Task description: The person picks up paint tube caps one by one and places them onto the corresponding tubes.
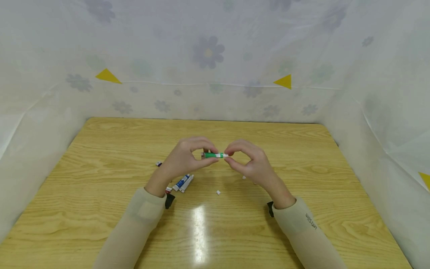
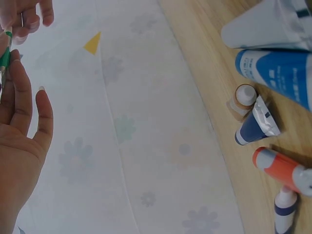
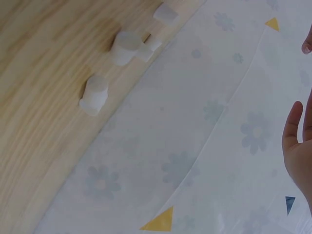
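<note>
Above the middle of the table, a small green and white tube [image 1: 212, 155] lies level between both hands. My left hand [image 1: 184, 157] pinches its body between thumb and fingers. At its white right end, my right hand [image 1: 252, 160] pinches with thumb and forefinger; whether that end is a separate cap I cannot tell. In the left wrist view the green tube [image 2: 6, 56] shows only in part at the left edge, beside the left hand [image 2: 22, 126]. The right wrist view shows part of the right hand [image 3: 300, 156], with its fingertips out of frame.
Left on the table are a blue tube [image 2: 275, 73], a grey-white tube [image 2: 268, 27], a dark blue tube [image 2: 253, 126], an orange-red tube [image 2: 280, 165] and a navy-banded white tube [image 2: 285, 209]. Several white caps [image 3: 95, 92] lie to the right, one white cap [image 1: 218, 192] in front.
</note>
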{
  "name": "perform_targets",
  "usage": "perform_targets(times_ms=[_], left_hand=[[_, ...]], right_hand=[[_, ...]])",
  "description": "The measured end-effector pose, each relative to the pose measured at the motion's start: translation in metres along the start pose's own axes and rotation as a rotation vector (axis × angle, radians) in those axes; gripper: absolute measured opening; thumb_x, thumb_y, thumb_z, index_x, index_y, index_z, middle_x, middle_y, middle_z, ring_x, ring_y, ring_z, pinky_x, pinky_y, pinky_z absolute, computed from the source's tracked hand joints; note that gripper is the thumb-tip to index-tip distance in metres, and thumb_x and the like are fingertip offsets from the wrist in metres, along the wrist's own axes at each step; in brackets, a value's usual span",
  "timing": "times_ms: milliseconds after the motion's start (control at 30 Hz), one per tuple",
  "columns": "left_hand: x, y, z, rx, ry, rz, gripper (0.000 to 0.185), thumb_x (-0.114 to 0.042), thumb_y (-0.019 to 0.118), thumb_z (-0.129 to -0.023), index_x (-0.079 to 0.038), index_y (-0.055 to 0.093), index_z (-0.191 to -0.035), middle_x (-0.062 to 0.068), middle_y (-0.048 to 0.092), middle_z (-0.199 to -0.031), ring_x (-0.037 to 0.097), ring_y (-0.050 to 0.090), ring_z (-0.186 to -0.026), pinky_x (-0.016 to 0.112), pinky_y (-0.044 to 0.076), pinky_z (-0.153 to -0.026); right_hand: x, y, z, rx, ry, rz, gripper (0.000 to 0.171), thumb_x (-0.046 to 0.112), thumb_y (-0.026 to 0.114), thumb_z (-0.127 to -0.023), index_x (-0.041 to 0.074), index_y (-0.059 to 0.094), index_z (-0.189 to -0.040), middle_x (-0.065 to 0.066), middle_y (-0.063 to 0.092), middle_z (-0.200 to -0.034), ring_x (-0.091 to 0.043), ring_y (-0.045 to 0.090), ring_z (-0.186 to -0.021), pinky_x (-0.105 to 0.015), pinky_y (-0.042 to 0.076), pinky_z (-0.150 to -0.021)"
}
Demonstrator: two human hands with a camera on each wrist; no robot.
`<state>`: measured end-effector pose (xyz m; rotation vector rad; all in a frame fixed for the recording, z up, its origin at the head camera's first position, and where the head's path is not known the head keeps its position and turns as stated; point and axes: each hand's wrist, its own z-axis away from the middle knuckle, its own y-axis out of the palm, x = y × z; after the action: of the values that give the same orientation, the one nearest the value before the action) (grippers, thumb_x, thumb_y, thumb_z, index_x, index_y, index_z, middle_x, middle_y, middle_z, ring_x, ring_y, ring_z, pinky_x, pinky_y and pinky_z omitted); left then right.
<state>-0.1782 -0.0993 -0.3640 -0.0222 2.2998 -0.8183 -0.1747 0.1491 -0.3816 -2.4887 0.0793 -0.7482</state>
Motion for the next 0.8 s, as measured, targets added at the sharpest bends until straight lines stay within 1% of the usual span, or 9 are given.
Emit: perform_targets(times_ms=[100, 200, 300, 467, 600, 700, 800], left_hand=[[-0.0001, -0.0002, 0.0002, 0.003, -0.003, 0.004, 0.015, -0.011, 0.084, -0.086, -0.012, 0.079, -0.100, 0.001, 0.076, -0.096, 0.007, 0.061, -0.077, 0.028, 0.055, -0.069], [-0.0004, -0.0002, 0.0001, 0.005, -0.005, 0.014, 0.015, -0.010, 0.084, -0.086, -0.012, 0.078, -0.100, 0.001, 0.076, -0.096, 0.007, 0.061, -0.078, 0.033, 0.056, -0.068], [-0.0007, 0.0001, -0.0002, 0.004, -0.003, 0.022, 0.016, -0.008, 0.084, -0.085, -0.013, 0.078, -0.100, 0.001, 0.076, -0.096, 0.007, 0.061, -0.077, 0.036, 0.057, -0.068], [-0.0001, 0.0004, 0.0001, 0.000, -0.002, 0.013, 0.017, -0.007, 0.085, -0.085, -0.013, 0.078, -0.100, 0.001, 0.076, -0.097, 0.007, 0.061, -0.078, 0.030, 0.056, -0.069], [0.0008, 0.0004, 0.0006, -0.004, 0.002, -0.007, 0.017, -0.009, 0.085, -0.085, -0.012, 0.078, -0.101, 0.001, 0.076, -0.097, 0.007, 0.062, -0.078, 0.026, 0.055, -0.070], [0.0012, 0.0004, 0.0003, -0.007, 0.003, -0.017, 0.017, -0.010, 0.084, -0.086, -0.012, 0.078, -0.101, 0.001, 0.076, -0.097, 0.007, 0.062, -0.078, 0.027, 0.056, -0.069], [0.0014, 0.0003, -0.0001, -0.005, 0.000, -0.016, 0.016, -0.011, 0.084, -0.086, -0.012, 0.078, -0.101, 0.000, 0.076, -0.095, 0.007, 0.061, -0.077, 0.031, 0.057, -0.069]], right_hand=[[-0.0003, -0.0001, 0.0007, 0.005, 0.011, -0.001, 0.020, -0.002, 0.076, -0.088, 0.007, 0.071, -0.104, -0.009, 0.072, -0.102, -0.018, 0.066, -0.092, -0.024, 0.056, -0.087], [-0.0005, -0.0001, 0.0009, 0.007, 0.019, -0.007, 0.017, 0.000, 0.076, -0.090, 0.007, 0.071, -0.104, -0.009, 0.072, -0.102, -0.018, 0.067, -0.093, -0.028, 0.057, -0.086], [-0.0005, 0.0000, 0.0008, 0.009, 0.025, -0.005, 0.016, 0.001, 0.076, -0.090, 0.007, 0.071, -0.104, -0.008, 0.072, -0.102, -0.017, 0.067, -0.093, -0.029, 0.057, -0.086], [-0.0011, 0.0006, 0.0006, 0.007, 0.020, -0.007, 0.021, -0.004, 0.077, -0.087, 0.007, 0.071, -0.104, -0.009, 0.072, -0.101, -0.018, 0.067, -0.092, -0.027, 0.057, -0.086], [-0.0015, 0.0006, 0.0004, -0.001, 0.008, -0.007, 0.027, -0.007, 0.079, -0.083, 0.004, 0.071, -0.107, -0.011, 0.072, -0.102, -0.020, 0.066, -0.091, -0.024, 0.056, -0.085], [-0.0026, 0.0010, 0.0003, -0.007, -0.008, -0.007, 0.031, -0.009, 0.079, -0.081, 0.002, 0.070, -0.108, -0.012, 0.071, -0.103, -0.020, 0.066, -0.091, -0.021, 0.054, -0.086], [-0.0041, 0.0014, 0.0005, -0.010, -0.023, -0.008, 0.032, -0.011, 0.079, -0.080, 0.003, 0.070, -0.108, -0.011, 0.071, -0.103, -0.020, 0.066, -0.090, -0.021, 0.055, -0.085]])
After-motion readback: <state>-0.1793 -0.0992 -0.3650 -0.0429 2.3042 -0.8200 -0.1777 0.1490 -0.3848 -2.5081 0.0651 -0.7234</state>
